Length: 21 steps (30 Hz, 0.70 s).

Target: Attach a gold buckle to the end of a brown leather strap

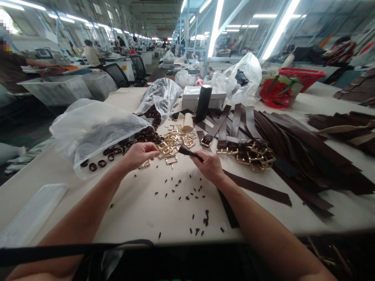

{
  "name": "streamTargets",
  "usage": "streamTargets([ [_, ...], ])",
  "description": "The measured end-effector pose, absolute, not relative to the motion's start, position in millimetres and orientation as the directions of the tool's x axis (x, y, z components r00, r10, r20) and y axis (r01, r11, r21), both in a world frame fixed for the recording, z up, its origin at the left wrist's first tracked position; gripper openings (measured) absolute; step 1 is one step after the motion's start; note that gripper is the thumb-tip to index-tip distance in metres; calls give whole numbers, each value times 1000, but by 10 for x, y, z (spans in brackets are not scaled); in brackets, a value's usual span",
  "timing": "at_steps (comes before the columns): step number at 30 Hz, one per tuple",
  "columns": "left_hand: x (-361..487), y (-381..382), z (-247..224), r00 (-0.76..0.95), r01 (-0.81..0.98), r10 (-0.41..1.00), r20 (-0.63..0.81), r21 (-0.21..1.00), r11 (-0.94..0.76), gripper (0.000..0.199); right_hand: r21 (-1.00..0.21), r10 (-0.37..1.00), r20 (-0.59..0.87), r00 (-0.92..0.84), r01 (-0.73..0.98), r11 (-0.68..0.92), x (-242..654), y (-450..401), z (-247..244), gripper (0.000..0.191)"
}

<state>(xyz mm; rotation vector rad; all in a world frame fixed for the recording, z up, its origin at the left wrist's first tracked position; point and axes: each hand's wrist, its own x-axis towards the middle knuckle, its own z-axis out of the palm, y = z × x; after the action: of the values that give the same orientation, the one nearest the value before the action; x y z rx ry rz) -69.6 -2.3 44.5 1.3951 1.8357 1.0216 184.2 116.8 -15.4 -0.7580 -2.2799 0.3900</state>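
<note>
My right hand is closed round the end of a dark brown leather strap, whose tip sticks out to the left; more of a strap shows behind my forearm. At the left edge of a pile of gold buckles, my left hand has its fingers pinched together; what they hold, if anything, is too small to make out. Small dark pieces lie scattered on the pale table below my hands. Dark leather loops spill from a plastic bag beyond my left hand.
Brown straps and buckled belts cover the right side. A black cylinder stands before a white box. Farther back are a red basket and plastic bags. Other people sit at tables in the background.
</note>
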Motion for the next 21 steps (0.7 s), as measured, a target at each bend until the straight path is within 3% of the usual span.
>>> streamTargets([
  [2, -959, -144, 467, -298, 711, 955, 3, 668, 220, 24, -499, 635, 512, -579, 401, 768, 1838, 1196, -166, 14],
  [4, -1186, -250, 452, -331, 779, 943, 12, 568, 266, 25, -524, 650, 506, -568, 396, 754, 1830, 1211, -176, 14],
  [9, -1499, -318, 304, -409, 820, 901, 142, 490, 295, 31, -548, 646, 495, -582, 367, 751, 1817, 1214, -195, 13],
  [15, -1558, -177, 142, -290, 925, 929, 231, 315, 211, 30, -559, 638, 488, -596, 347, 753, 1811, 1213, -204, 11],
  [21, -1371, -66, 227, -248, 945, 922, 298, 285, 162, 25, -569, 653, 457, -604, 365, 737, 1810, 1207, -200, 12],
])
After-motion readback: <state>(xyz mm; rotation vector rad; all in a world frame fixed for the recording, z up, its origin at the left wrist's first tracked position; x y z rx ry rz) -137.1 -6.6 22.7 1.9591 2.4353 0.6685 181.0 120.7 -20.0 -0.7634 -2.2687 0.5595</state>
